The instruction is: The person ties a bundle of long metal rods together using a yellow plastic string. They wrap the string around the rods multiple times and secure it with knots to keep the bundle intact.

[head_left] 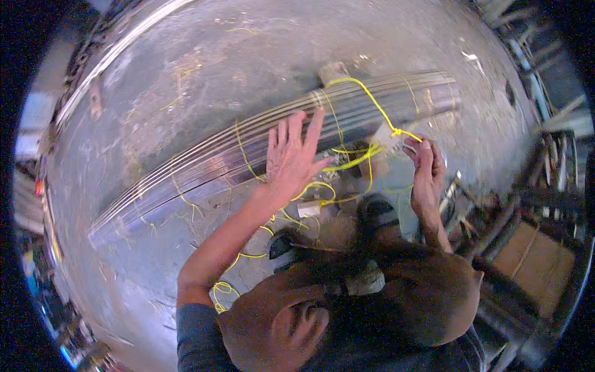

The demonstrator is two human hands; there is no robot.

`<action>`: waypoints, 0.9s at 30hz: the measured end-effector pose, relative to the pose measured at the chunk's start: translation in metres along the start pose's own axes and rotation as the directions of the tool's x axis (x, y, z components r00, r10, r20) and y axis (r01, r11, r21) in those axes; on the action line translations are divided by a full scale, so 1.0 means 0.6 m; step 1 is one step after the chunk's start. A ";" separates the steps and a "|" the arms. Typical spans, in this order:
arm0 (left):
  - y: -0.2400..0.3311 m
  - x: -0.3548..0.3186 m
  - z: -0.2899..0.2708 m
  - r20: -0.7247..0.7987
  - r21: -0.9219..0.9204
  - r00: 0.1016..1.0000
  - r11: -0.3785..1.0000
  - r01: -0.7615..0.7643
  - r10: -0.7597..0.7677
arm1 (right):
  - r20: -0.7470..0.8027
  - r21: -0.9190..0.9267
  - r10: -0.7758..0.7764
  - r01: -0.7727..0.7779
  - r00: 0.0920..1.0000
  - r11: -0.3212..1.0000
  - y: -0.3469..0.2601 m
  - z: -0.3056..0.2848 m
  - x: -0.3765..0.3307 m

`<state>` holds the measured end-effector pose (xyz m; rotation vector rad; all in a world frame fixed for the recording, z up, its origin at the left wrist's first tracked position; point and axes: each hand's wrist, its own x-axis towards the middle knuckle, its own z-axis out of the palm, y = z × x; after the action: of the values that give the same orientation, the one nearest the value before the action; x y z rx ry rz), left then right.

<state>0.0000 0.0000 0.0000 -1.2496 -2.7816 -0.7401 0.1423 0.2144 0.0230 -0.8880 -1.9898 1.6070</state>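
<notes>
A long bundle of thin, straight strips [211, 146] lies slantwise across the floor ahead of me, with thin yellow ties around it at intervals. My left hand [290, 149] rests on the bundle, fingers spread, holding nothing. To the right, my right hand [429, 167] pinches the end of a bright yellow cord [370, 96]. That cord loops over the bundle and has a knot just short of my fingertips. More strands of yellow cord [350, 162] hang between my hands and trail down toward my feet. What the strips are made of is hard to tell.
A block [334, 73] sits against the bundle's far side. A small pale piece [308, 209] lies between my sandalled feet [378, 214], and loose yellow cord [224, 296] lies left of my legs. A dark frame with a brown panel [538, 263] stands at right.
</notes>
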 end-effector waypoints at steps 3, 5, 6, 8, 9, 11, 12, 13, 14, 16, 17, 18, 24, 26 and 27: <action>-0.018 0.001 0.051 -0.056 0.242 0.987 0.961 -0.132 0.150 | 0.025 -0.151 -0.082 0.084 0.996 0.985 -0.039 -0.034 -0.045; -0.055 -0.015 0.074 0.019 0.459 0.980 0.869 -0.185 0.199 | 0.052 -0.305 -0.036 0.050 0.998 0.951 -0.060 -0.035 -0.107; -0.051 -0.014 0.066 -0.020 0.295 0.980 0.938 -0.182 0.197 | -0.028 -0.344 -0.080 0.066 0.996 0.937 -0.072 -0.038 -0.121; -0.042 -0.018 0.080 -0.014 0.287 0.970 0.930 -0.228 0.242 | -0.033 -0.438 -0.149 0.120 0.988 0.891 -0.062 -0.051 -0.152; -0.044 -0.018 0.080 -0.017 0.302 0.968 0.924 -0.234 0.251 | -0.016 -0.471 -0.190 0.160 0.982 0.868 -0.049 -0.050 -0.160; -0.046 -0.015 0.075 -0.025 0.315 0.959 0.913 -0.261 0.282 | -0.029 -0.454 -0.224 0.187 0.974 0.871 -0.018 -0.045 -0.160; -0.051 -0.014 0.069 -0.013 0.315 0.958 0.911 -0.267 0.286 | -0.011 -0.432 -0.263 0.233 0.965 0.871 -0.009 -0.036 -0.155; -0.054 -0.020 0.065 0.005 0.314 0.959 0.910 -0.270 0.283 | 0.010 -0.408 -0.296 0.274 0.955 0.871 -0.002 -0.026 -0.154; -0.057 -0.021 0.058 -0.009 0.341 0.951 0.895 -0.287 0.309 | 0.004 -0.292 -0.271 0.260 0.963 0.920 -0.004 -0.013 -0.155; -0.042 -0.021 0.054 -0.049 0.385 0.948 0.881 -0.273 0.315 | 0.133 -0.129 -0.333 0.349 0.934 0.928 -0.005 -0.005 -0.144; -0.035 -0.020 0.051 -0.069 0.411 0.946 0.873 -0.263 0.317 | 0.194 -0.038 -0.369 0.382 0.909 0.923 -0.003 -0.002 -0.139; -0.027 -0.016 0.044 -0.081 0.429 0.941 0.863 -0.266 0.330 | 0.281 0.030 -0.338 0.344 0.898 0.938 -0.001 0.003 -0.135; -0.008 -0.019 0.030 0.034 0.462 0.978 0.865 -0.197 0.205 | 0.755 -0.206 -0.312 0.660 0.577 0.722 0.083 0.154 -0.087; -0.004 -0.007 0.033 0.038 0.465 0.971 0.856 -0.225 0.234 | 0.819 -0.225 -0.283 0.732 0.500 0.643 0.111 0.168 -0.073; -0.001 -0.005 0.034 0.063 0.458 0.973 0.859 -0.226 0.223 | 0.847 -0.226 -0.250 0.744 0.469 0.629 0.121 0.169 -0.072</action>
<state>0.0057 0.0061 -0.0190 -1.4244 -2.5255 -0.0426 0.1191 0.1223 -0.0685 0.4492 -3.0228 1.0181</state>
